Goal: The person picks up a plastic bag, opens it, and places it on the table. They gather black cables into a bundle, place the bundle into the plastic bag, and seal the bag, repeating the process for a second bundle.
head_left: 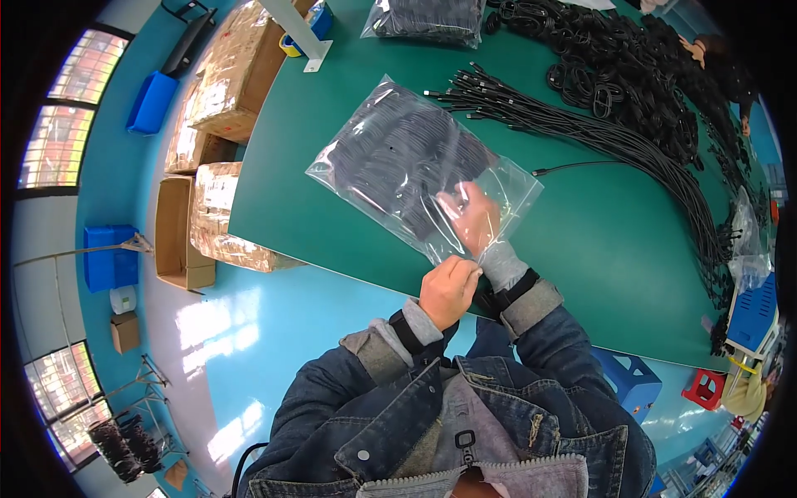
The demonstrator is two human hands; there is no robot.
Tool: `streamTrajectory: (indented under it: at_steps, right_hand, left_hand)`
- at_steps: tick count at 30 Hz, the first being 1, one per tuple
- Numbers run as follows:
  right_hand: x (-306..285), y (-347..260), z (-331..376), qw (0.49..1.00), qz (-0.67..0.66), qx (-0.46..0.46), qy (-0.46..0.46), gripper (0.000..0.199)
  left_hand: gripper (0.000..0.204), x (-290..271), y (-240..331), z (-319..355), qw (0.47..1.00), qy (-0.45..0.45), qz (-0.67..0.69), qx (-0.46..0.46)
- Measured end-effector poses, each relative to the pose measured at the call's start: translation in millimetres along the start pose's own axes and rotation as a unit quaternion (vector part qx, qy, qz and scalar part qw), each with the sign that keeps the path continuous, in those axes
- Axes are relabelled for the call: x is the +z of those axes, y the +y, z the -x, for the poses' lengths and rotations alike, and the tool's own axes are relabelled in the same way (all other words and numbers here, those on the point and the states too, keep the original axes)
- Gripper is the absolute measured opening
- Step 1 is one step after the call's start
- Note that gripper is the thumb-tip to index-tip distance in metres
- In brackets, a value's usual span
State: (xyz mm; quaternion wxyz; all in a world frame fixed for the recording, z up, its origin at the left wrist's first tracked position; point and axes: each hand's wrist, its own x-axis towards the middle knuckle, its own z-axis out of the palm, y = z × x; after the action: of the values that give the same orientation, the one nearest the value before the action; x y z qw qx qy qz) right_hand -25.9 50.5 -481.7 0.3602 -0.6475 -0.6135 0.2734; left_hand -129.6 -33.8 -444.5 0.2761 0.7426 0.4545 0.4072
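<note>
A clear plastic bag (390,148) packed with coiled black cables lies slanted on the green table in front of me. My left hand (448,290) is closed on the near edge of the bag's mouth, thumb and fingers pressed together. At the bag's right end my right hand (475,220) reaches in at the mouth, seemingly under the film, close to the cables. Its fingers look apart and slightly bent, a little blurred, with nothing visible in them. Glare on the plastic partly hides the fingertips.
A long bundle of loose black cables (598,137) curves along the table's right side, behind it a heap of coiled cables (656,83). Another filled bag (425,21) lies at the far edge, near a white metal post (303,37). Cardboard boxes (217,212) stand to the left.
</note>
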Motion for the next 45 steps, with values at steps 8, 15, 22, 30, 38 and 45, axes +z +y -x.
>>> streamTrajectory:
  at_steps: [8, 15, 22, 30, 38, 45]
  right_hand:
    - [1.9, -4.2, 3.2, 0.992, 0.045, -0.110, 0.049, 0.045]
    - [13.5, -6.6, 8.4, 0.988, 0.052, -0.109, 0.098, 0.043]
    - [12.2, -5.0, 4.6, 0.995, -0.093, 0.029, 0.012, 0.034]
    - [17.2, -4.0, 3.1, 0.989, -0.058, -0.104, 0.085, 0.021]
    - [7.2, -2.8, -12.7, 0.988, -0.103, -0.103, 0.050, 0.016]
    - [2.6, -0.5, -13.1, 0.987, -0.051, -0.151, 0.027, 0.014]
  left_hand:
    - [0.012, -2.5, 0.1, -0.6, 1.000, 0.010, -0.004, -0.009]
    - [0.013, -3.8, 0.8, -3.6, 1.000, 0.014, 0.000, 0.003]
    - [0.012, -4.9, -0.4, -1.4, 1.000, 0.004, -0.001, -0.010]
    - [0.012, -6.7, 1.0, -5.0, 1.000, 0.000, -0.002, -0.011]
    - [0.012, -7.7, 0.1, -6.6, 1.000, 0.004, 0.003, -0.013]
    - [0.012, -9.6, -3.3, -5.3, 1.000, 0.003, 0.001, -0.020]
